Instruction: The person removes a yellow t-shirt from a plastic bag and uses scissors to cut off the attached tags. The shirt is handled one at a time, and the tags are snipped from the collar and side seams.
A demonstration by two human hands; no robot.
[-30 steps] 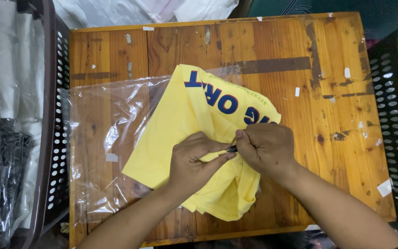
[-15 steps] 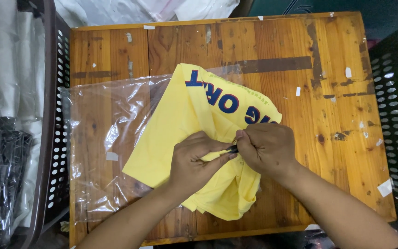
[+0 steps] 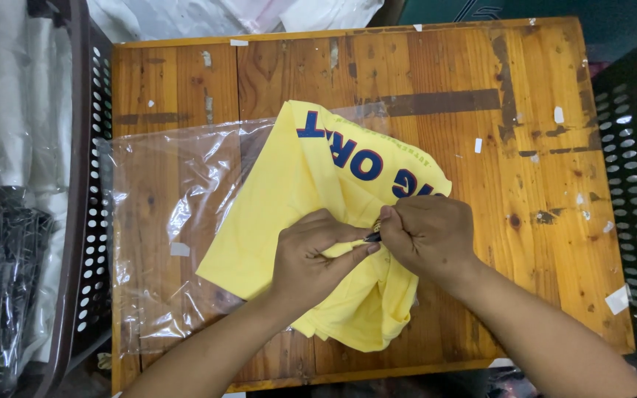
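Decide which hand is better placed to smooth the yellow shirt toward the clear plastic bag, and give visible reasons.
Probably the left hand: it lies over the yellow shirt on the side nearest the clear plastic bag. The right hand sits at the shirt's far edge, pinching a small dark item with the left.

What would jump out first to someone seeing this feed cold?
The bright yellow garment with blue lettering, crumpled mid-table on a clear plastic bag. Over its lower right part, the left hand and right hand meet, pinching a small dark item between fingertips. Perforated baskets flank the worn wooden table.
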